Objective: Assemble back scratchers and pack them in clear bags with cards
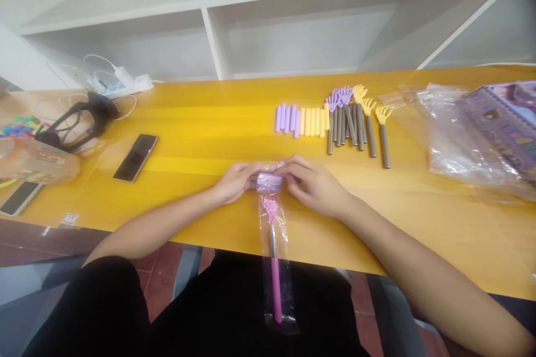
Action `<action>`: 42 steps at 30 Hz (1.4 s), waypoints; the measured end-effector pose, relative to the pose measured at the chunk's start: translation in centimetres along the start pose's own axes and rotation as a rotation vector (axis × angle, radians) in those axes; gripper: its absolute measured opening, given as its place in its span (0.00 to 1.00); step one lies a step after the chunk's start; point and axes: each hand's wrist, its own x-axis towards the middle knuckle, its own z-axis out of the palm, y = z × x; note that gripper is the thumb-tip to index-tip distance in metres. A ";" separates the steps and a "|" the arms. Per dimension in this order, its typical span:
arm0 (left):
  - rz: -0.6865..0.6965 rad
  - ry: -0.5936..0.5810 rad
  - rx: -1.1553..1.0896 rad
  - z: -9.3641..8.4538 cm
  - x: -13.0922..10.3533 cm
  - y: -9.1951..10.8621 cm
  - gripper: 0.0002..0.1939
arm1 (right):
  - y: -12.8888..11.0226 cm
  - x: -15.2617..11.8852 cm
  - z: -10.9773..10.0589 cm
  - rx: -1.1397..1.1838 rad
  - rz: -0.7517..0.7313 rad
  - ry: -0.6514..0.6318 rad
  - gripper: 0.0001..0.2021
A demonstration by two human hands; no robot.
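A pink back scratcher point(275, 284) with a claw-shaped head lies inside a clear plastic bag point(283, 234), its handle hanging over the table's front edge. At the bag's upper end, near a printed label point(269, 182), my left hand point(238, 183) pinches the left side. My right hand point(314, 183) has its bent fingers on the right side of that same end. Beyond my hands lie several purple handle sleeves point(286, 118) and yellow handle sleeves point(313, 122). Beside them is a pile of metal rods point(349, 125) with purple and yellow claw heads.
On the right are loose clear plastic bags point(456, 134) and a purple printed box point(506, 122). A phone point(136, 157), a black headset-like object point(94, 120), an orange bag point(37, 160) and another phone point(22, 198) lie left. White shelves point(301, 39) stand behind, near a power strip point(128, 85).
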 end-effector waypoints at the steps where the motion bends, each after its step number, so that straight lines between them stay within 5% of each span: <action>1: 0.002 -0.003 0.002 0.0 0.0 0.0 0.30 | 0.0 0.0 0.0 0.004 0.002 -0.005 0.17; 15: 0.007 -0.045 0.047 -0.2 0.1 -0.3 0.31 | -0.4 0.3 0.3 0.105 -0.011 -0.023 0.16; 21: -0.012 -0.068 0.049 -0.5 0.3 -0.4 0.31 | 0.0 0.2 0.4 0.040 0.153 0.130 0.17; 29: -0.021 -0.110 0.042 -0.9 0.4 -0.4 0.30 | 0.0 0.4 0.3 0.106 0.061 0.034 0.04; 42: 0.043 -0.282 0.378 -1.8 0.6 -0.1 0.21 | -0.5 0.1 0.0 0.111 0.077 -0.113 0.09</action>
